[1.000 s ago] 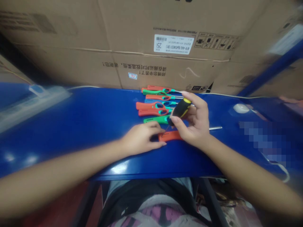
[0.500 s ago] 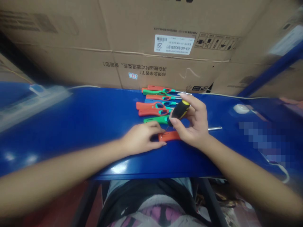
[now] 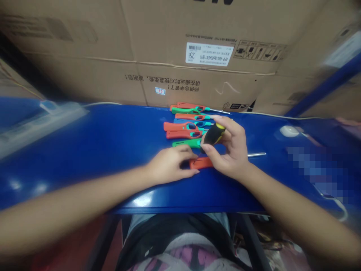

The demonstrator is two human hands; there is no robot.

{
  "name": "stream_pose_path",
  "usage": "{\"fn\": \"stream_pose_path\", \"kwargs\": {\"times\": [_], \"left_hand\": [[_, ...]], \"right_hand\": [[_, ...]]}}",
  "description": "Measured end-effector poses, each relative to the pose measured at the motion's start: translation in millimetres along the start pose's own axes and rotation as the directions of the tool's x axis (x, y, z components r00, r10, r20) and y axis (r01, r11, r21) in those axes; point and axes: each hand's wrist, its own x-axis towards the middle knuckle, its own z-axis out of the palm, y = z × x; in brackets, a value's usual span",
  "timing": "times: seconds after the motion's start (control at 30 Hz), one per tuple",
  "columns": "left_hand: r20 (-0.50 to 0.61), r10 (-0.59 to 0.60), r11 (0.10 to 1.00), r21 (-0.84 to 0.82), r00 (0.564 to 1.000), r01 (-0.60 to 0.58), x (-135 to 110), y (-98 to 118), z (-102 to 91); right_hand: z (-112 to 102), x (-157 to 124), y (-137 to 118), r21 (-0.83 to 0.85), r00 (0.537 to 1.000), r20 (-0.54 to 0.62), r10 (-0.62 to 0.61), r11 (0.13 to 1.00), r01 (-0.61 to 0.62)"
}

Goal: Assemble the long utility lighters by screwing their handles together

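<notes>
My right hand point(image 3: 232, 150) is wrapped round the black and yellow handle of a screwdriver point(image 3: 212, 137). The tool leans, its thin shaft pointing down at the handle end of an orange long-nosed lighter point(image 3: 201, 163) lying flat on the table. Thumb and fingers of my left hand point(image 3: 172, 163) grip that same end of the lighter from either side. My right hand covers the lighter's middle, and its metal tube comes out to the right. Just beyond lies a green lighter point(image 3: 186, 143), partly behind the screwdriver.
Several more orange, green and blue lighters point(image 3: 180, 127) lie in a row behind, on the blue table point(image 3: 113, 128). A large cardboard box point(image 3: 98, 75) stands at the back. To the left is a white power strip point(image 3: 47, 122), to the right a white rounded object point(image 3: 289, 131).
The screwdriver handle has turned slightly and dipped a little in my right hand. My left hand keeps its place on the lighter. The whole view has shifted slightly.
</notes>
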Motion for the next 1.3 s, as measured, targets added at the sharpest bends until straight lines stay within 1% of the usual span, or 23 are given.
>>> {"fn": "stream_pose_path", "kwargs": {"times": [0.1,0.2,0.37,0.53,0.63,0.7,0.77,0.83,0.9,0.97,1.0,1.03,1.13,1.17,1.2,1.23,1.3], "left_hand": [[0.005,-0.026,1.0,-0.008,1.0,0.026,1,1,0.1],[0.006,-0.033,0.999,-0.018,0.999,0.033,1,2,0.1],[0.026,-0.033,0.999,-0.024,0.999,0.033,2,2,-0.2],[0.016,-0.023,1.0,-0.015,1.0,0.024,2,1,0.2],[0.011,-0.021,1.0,-0.008,1.0,0.021,1,2,-0.1],[0.015,-0.032,0.999,-0.005,0.999,0.033,1,2,-0.8],[0.026,-0.04,0.999,-0.006,0.999,0.04,2,3,-1.5],[0.03,-0.037,0.999,-0.006,0.999,0.037,2,4,-1.8],[0.026,-0.033,0.999,-0.005,0.999,0.033,2,4,-1.6],[0.021,-0.039,0.999,-0.002,0.999,0.039,3,4,-1.2],[0.02,-0.043,0.999,-0.002,0.999,0.043,3,4,-0.9],[0.02,-0.046,0.999,-0.001,0.999,0.046,2,3,-0.7],[0.022,-0.039,0.999,-0.009,0.999,0.04,2,3,-0.2],[0.02,-0.034,0.999,-0.013,0.999,0.034,2,2,0.0],[0.017,-0.029,0.999,-0.017,0.999,0.029,1,2,0.3],[0.013,-0.026,0.999,-0.019,1.0,0.026,1,2,0.5],[0.007,-0.027,0.999,-0.018,1.0,0.027,1,1,0.9]], "right_hand": [[1,3,-2,-0.036,1.0,-0.021,0.005,0.999,-0.006],[2,6,-6,-0.042,0.999,-0.022,0.039,0.998,-0.04],[0,9,-11,0.016,0.991,0.069,0.113,0.993,-0.115],[-3,7,-7,-0.092,0.997,0.012,0.07,0.993,-0.069],[-5,7,-8,-0.13,0.999,0.009,0.037,0.991,-0.036],[-5,7,-9,-0.094,0.998,0.022,0.059,0.994,-0.057],[-5,9,-10,-0.026,0.992,0.052,0.115,0.993,-0.114],[-3,11,-9,0.03,0.989,0.061,0.136,0.99,-0.138],[-1,11,-6,0.033,0.993,0.008,0.117,0.993,-0.117],[0,11,-5,-0.005,0.995,-0.051,0.092,0.996,-0.092],[0,10,-5,-0.02,0.995,-0.053,0.084,0.996,-0.085],[0,10,-5,-0.02,0.996,-0.027,0.086,0.996,-0.086],[-3,9,-9,0.049,0.986,0.127,0.11,0.992,-0.117],[-3,9,-9,0.068,0.981,0.16,0.107,0.991,-0.119],[-4,10,-10,0.069,0.982,0.164,0.089,0.992,-0.101],[-4,10,-10,0.048,0.989,0.139,0.051,0.997,-0.058],[-4,10,-9,-0.048,0.996,0.053,-0.068,0.996,0.071]]}}
